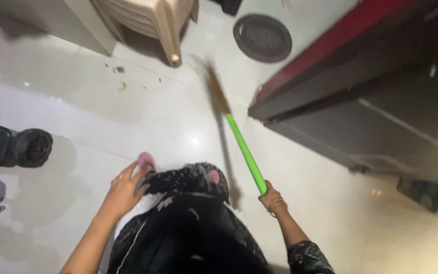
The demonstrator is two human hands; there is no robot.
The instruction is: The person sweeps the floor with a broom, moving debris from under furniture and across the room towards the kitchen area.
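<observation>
On the white tiled floor [143, 116], right hand [271, 199] clasps the green-handled broom [244, 152]; left hand [125, 190] gathers dark skirt [188, 203]. Bristles could snag the cabinet [361, 96] corner beside them.

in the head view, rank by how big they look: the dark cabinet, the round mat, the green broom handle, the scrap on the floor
1. dark cabinet
2. round mat and green broom handle: similar, unsure, since the handle is nearer the camera
3. scrap
</observation>
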